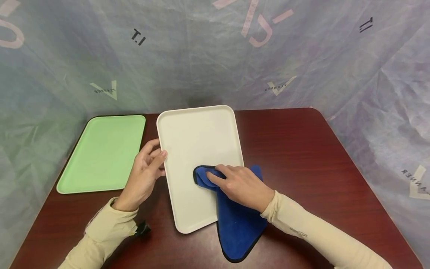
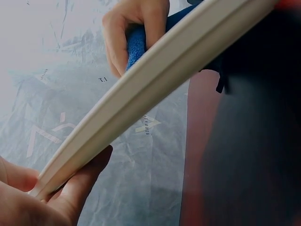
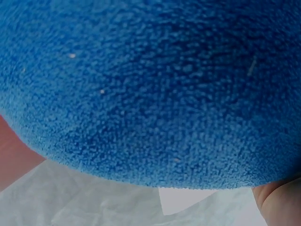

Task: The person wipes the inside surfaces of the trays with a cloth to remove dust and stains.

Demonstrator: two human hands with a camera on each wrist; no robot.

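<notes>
A white rectangular tray (image 1: pixel 201 138) with a raised rim is held up off the table, tilted toward the head camera. My left hand (image 1: pixel 144 173) grips its left edge, thumb over the rim and fingers behind; the left wrist view shows the tray edge-on between thumb and fingers (image 2: pixel 87 181). My right hand (image 1: pixel 240 183) holds a bunched blue cloth (image 1: pixel 240 231) with black edging against the tray's face, right of its middle. The cloth's loose end hangs down past the tray's lower right side. In the right wrist view the blue cloth (image 3: pixel 155 103) covers most of the picture.
A green tray (image 1: pixel 104 153) lies flat at the left of the dark red wooden table (image 1: pixel 295 157). A small black object (image 1: pixel 143 228) is beside the left sleeve. Grey printed sheeting (image 1: pixel 188 56) hangs behind the table and along both sides.
</notes>
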